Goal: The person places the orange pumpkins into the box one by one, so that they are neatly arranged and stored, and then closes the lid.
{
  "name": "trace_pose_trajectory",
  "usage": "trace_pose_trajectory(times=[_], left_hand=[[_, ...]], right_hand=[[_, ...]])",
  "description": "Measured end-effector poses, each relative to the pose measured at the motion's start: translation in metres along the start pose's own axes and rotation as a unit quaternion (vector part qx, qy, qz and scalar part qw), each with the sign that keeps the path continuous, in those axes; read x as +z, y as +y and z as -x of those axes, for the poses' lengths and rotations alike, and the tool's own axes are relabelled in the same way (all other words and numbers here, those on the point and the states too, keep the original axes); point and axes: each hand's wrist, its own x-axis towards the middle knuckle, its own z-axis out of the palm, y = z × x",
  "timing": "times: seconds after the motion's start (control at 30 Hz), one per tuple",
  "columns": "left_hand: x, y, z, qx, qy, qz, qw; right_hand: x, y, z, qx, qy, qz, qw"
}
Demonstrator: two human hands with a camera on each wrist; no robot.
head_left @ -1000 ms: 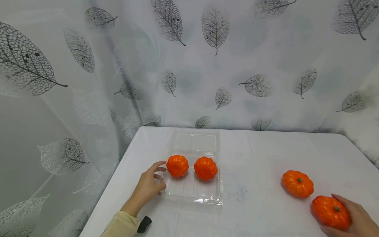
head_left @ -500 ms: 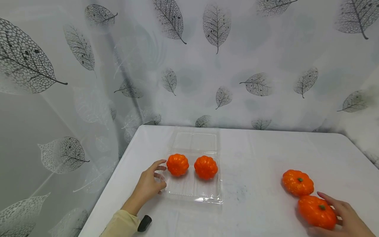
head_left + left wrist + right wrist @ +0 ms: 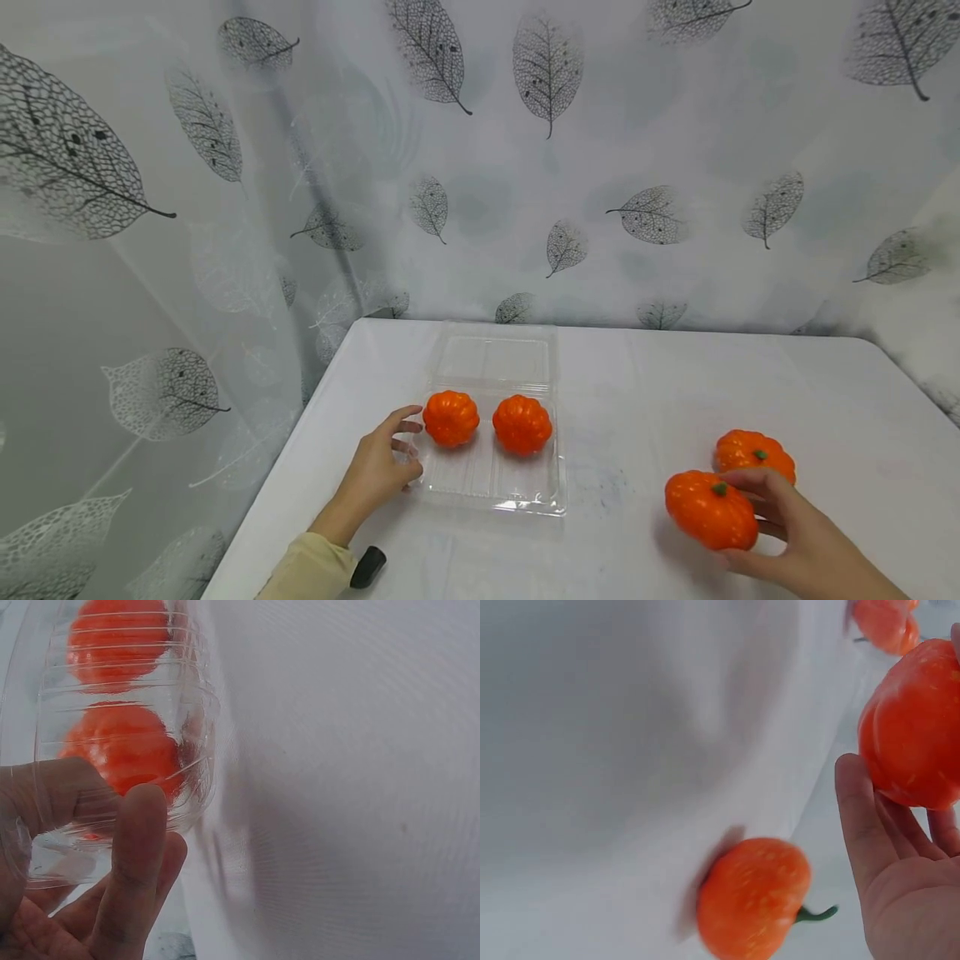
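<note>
My right hand [image 3: 783,529] grips an orange toy pumpkin [image 3: 711,510] with a green stem, held above the table right of centre. The right wrist view has this pumpkin [image 3: 915,727] between thumb and fingers. Another pumpkin [image 3: 738,448] lies just behind it, partly covered by the hand. My left hand [image 3: 381,462] holds the left side of a clear plastic box [image 3: 457,483], its fingers bent around the edge. Two pumpkins sit side by side in the box, a left one [image 3: 451,419] and a right one [image 3: 522,425]. Through the plastic, the left wrist view shows a pumpkin [image 3: 124,746] close to the fingers.
The box's lid [image 3: 495,358] lies folded back toward the far edge of the white table [image 3: 615,392]. Behind the table hangs a leaf-patterned curtain [image 3: 480,200]. A black piece [image 3: 368,567] shows at the left cuff. Low in the right wrist view lies a pumpkin [image 3: 754,896].
My right hand has carried its pumpkin leftward and up off the table, from the lower right corner past the other loose pumpkin. My left hand and the box have stayed in place.
</note>
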Motion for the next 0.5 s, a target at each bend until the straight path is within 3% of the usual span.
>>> trace_pose_trajectory(times=[0.13, 0.37, 0.5], left_hand=[[0.001, 0.001, 0.0, 0.001, 0.0, 0.002, 1.0], [0.002, 0.0, -0.001, 0.005, 0.002, 0.001, 1.0], [0.003, 0.0, 0.0, 0.003, 0.004, 0.004, 1.0]], right_hand=[[0.004, -0.02, -0.006, -0.034, -0.005, -0.038, 0.9987], [0.014, -0.057, -0.024, -0.001, -0.049, -0.107, 0.9931], [0.023, -0.076, -0.035, -0.005, -0.08, -0.138, 0.9872]])
